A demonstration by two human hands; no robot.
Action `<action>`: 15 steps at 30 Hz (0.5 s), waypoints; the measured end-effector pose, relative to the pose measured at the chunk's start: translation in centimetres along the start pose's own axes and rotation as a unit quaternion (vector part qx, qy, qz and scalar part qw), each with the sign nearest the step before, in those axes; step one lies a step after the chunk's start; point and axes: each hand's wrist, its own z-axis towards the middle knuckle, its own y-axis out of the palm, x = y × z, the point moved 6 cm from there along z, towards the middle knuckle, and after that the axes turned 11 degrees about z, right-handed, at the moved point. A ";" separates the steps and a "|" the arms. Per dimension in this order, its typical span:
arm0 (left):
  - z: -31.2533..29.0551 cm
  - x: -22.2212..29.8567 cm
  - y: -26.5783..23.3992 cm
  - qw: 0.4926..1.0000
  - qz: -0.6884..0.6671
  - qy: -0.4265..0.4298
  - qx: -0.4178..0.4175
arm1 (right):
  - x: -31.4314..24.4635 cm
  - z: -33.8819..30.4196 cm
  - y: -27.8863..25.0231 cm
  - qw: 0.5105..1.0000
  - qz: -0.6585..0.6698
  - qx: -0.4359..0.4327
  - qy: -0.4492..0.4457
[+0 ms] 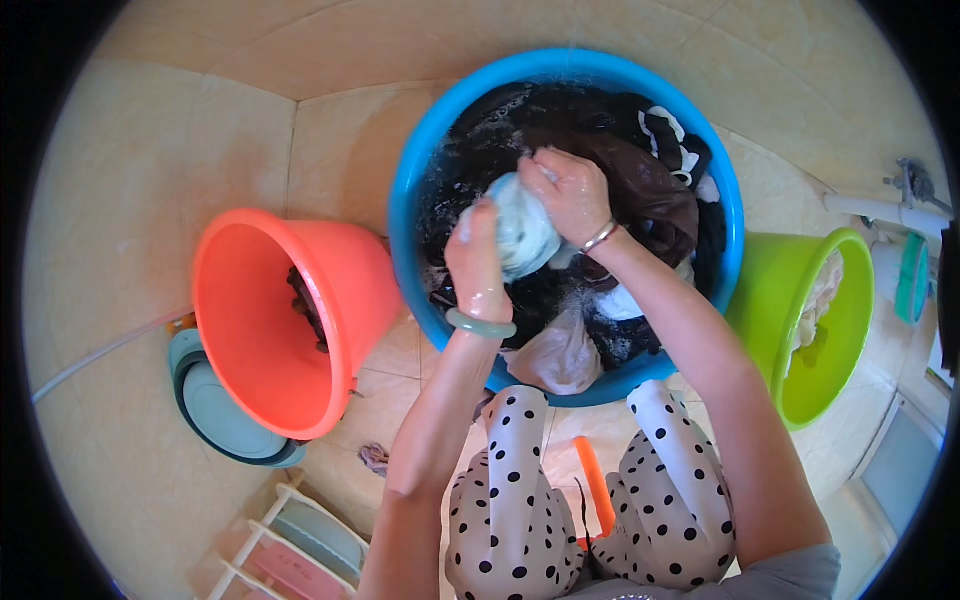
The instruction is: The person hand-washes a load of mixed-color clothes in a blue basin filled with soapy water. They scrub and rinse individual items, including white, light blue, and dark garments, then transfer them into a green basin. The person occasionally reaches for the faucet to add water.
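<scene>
scrub step: left hand (478, 258) and right hand (572, 192) both grip pale cloth (524, 232) tight over blue basin (410, 200), floor centre; next likely rub, dunk.

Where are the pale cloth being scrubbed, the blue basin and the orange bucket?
pale cloth (525, 235), head view, on the bunched middle between both hands.
blue basin (408, 215), head view, on its left rim.
orange bucket (250, 330), head view, on its bare inner wall.
</scene>
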 end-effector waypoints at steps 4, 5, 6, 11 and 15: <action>0.2 2.0 -0.5 0.982 0.122 0.126 -0.071 | 2.5 -1.5 -0.7 0.997 -0.031 0.002 0.065; 0.8 1.5 -0.9 0.972 0.150 0.170 -0.065 | 2.2 -2.0 -0.7 0.998 -0.061 0.000 0.031; 1.4 1.0 -1.4 0.958 0.179 0.215 -0.056 | 1.8 -2.5 -0.4 0.996 -0.089 -0.002 -0.004; 3.2 -2.6 -0.5 0.779 0.559 0.282 -0.046 | 4.1 -4.7 2.9 0.943 -0.270 -0.191 0.032; 6.6 -5.0 -1.0 0.783 0.585 0.199 -0.066 | 6.3 -3.6 5.0 0.933 -0.267 -0.200 0.135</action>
